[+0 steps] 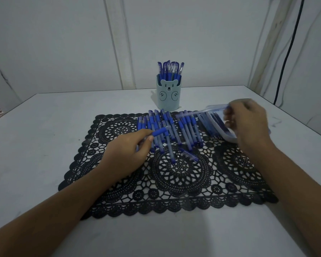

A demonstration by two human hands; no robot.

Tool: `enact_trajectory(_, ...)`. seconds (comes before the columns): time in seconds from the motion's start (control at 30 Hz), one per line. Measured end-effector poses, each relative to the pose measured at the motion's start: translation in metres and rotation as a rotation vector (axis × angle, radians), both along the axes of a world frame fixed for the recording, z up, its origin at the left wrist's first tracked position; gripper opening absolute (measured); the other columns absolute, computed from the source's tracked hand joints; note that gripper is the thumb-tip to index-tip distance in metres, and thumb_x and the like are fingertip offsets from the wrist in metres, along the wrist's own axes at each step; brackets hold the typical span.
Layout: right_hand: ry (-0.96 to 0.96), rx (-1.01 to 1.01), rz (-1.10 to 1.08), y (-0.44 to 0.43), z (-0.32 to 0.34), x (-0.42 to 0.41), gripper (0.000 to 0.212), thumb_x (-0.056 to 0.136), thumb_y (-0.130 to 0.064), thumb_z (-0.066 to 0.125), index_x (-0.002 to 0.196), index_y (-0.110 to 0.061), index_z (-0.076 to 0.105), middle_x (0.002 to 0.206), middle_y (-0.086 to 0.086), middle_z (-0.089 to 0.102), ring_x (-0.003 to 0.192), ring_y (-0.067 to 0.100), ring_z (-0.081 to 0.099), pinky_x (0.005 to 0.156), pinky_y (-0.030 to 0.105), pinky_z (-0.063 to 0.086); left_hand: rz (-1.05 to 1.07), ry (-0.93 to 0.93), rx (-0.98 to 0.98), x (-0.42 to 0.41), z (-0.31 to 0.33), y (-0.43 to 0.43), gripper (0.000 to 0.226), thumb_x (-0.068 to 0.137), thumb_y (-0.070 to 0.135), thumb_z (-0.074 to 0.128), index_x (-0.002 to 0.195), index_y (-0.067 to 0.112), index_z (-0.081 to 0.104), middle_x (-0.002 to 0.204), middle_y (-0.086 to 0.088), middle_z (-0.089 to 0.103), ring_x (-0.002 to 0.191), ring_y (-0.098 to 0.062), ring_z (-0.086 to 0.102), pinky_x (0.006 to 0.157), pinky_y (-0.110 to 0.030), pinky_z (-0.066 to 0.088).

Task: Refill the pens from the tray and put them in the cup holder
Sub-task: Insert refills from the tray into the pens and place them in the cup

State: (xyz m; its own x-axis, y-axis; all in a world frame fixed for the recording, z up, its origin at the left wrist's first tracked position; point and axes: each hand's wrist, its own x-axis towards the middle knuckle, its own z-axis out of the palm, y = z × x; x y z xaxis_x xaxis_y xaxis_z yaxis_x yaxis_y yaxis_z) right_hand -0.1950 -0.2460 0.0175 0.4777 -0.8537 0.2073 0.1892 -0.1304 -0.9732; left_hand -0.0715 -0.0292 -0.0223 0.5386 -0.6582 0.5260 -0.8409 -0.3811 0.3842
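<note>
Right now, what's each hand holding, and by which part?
Left hand pinches a blue pen by its clear barrel end, blue grip pointing away. Right hand is blurred over the tray, apparently pinching a thin refill by one end.

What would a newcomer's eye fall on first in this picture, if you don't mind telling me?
Probably the heap of blue pens on the black lace mat at the table's middle, with the left hand pinching one pen. Behind stands a bear-faced cup holder with pens in it, and the right hand, blurred, is at the clear tray.
</note>
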Motion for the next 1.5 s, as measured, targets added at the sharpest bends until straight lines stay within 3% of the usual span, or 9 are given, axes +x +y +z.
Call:
enact_trajectory(0.07, -0.018, -0.089, -0.174, -0.008, -0.001, -0.002, 0.014, 0.087, -0.008, 0.048, 0.076, -0.016, 0.053, 0.073, 0.004, 0.062, 0.057, 0.007, 0.056, 0.052, 0.018, 0.045, 0.015, 0.005, -0.004, 0.0, 0.0, 0.0, 0.035, 0.086, 0.037, 0.039, 0.104, 0.021, 0.064, 0.057, 0.016, 0.051, 0.053, 0.004, 0.049, 0.042, -0.016, 0.024)
enact_trajectory(0.17, 0.191, -0.482, -0.291, -0.009, -0.009, -0.003, 0.004, 0.088, -0.01, 0.051, 0.086, -0.01, 0.055, 0.08, 0.002, 0.059, 0.068, 0.01, 0.052, 0.06, 0.011, 0.039, 0.024, 0.039, -0.026, 0.0, 0.0, 0.0, 0.035, 0.086, 0.038, 0.039, 0.103, 0.021, 0.064, 0.056, 0.012, 0.051, 0.052, 0.003, 0.049, 0.043, -0.02, 0.025)
enact_trajectory(0.3, 0.552, -0.864, -0.205, -0.005, -0.026, 0.006, 0.009, 0.089, -0.014, 0.053, 0.087, -0.006, 0.055, 0.082, 0.008, 0.06, 0.073, 0.019, 0.052, 0.066, 0.03, 0.04, 0.03, 0.046, -0.027, 0.0, 0.0, 0.002, 0.033, 0.086, 0.038, 0.039, 0.102, 0.022, 0.063, 0.055, 0.01, 0.051, 0.051, 0.002, 0.049, 0.042, -0.02, 0.025)
enact_trajectory(0.43, 0.839, -1.065, -0.151, -0.006, -0.031, 0.01, 0.019, 0.089, -0.028, 0.051, 0.094, -0.012, 0.059, 0.1, 0.005, 0.058, 0.098, 0.024, 0.052, 0.083, 0.039, 0.04, 0.033, 0.061, -0.027, 0.002, 0.0, 0.001, 0.033, 0.085, 0.039, 0.039, 0.101, 0.022, 0.063, 0.056, 0.009, 0.053, 0.051, -0.001, 0.049, 0.043, -0.02, 0.026)
enact_trajectory(0.6, 0.735, -0.96, -0.272, -0.022, -0.028, 0.007, 0.026, 0.09, -0.023, 0.047, 0.097, -0.006, 0.064, 0.096, 0.014, 0.061, 0.089, 0.031, 0.054, 0.079, 0.04, 0.043, 0.024, 0.051, -0.02, 0.002, -0.001, 0.0, 0.034, 0.086, 0.038, 0.039, 0.102, 0.021, 0.063, 0.057, 0.01, 0.053, 0.055, -0.001, 0.05, 0.044, -0.021, 0.028)
enact_trajectory(0.77, 1.074, -0.76, -0.239, -0.048, -0.027, 0.001, 0.023, 0.086, -0.026, 0.05, 0.092, -0.012, 0.067, 0.095, 0.01, 0.063, 0.082, 0.027, 0.051, 0.074, 0.035, 0.035, 0.01, 0.046, -0.017, 0.002, -0.001, 0.001, 0.035, 0.086, 0.038, 0.039, 0.103, 0.02, 0.064, 0.058, 0.01, 0.054, 0.058, 0.0, 0.052, 0.045, -0.02, 0.028)
enact_trajectory(0.93, 1.122, -0.648, -0.168, -0.056, -0.026, 0.005, 0.028, 0.083, -0.033, 0.059, 0.1, -0.013, 0.068, 0.104, 0.009, 0.064, 0.094, 0.029, 0.057, 0.079, 0.036, 0.045, -0.002, 0.043, -0.008, 0.003, -0.002, 0.001, 0.034, 0.086, 0.037, 0.039, 0.103, 0.02, 0.063, 0.057, 0.011, 0.052, 0.055, 0.0, 0.05, 0.044, -0.019, 0.027)
enact_trajectory(1.07, 1.152, -0.588, -0.117, -0.058, -0.026, 0.008, 0.025, 0.082, -0.033, 0.059, 0.096, -0.015, 0.069, 0.101, 0.006, 0.064, 0.082, 0.023, 0.05, 0.082, 0.037, 0.044, 0.002, 0.032, -0.005, 0.003, -0.002, 0.001, 0.034, 0.087, 0.037, 0.04, 0.103, 0.02, 0.064, 0.059, 0.011, 0.054, 0.058, -0.001, 0.052, 0.044, -0.019, 0.028)
enact_trajectory(1.5, 1.21, -0.645, -0.143, -0.056, -0.031, 0.014, 0.022, 0.089, -0.03, 0.046, 0.08, -0.012, 0.054, 0.079, 0.005, 0.054, 0.082, 0.026, 0.051, 0.093, 0.046, 0.039, 0.001, 0.029, 0.008, 0.002, -0.001, 0.0, 0.034, 0.086, 0.038, 0.039, 0.103, 0.022, 0.063, 0.058, 0.012, 0.054, 0.056, 0.0, 0.051, 0.044, -0.018, 0.026)
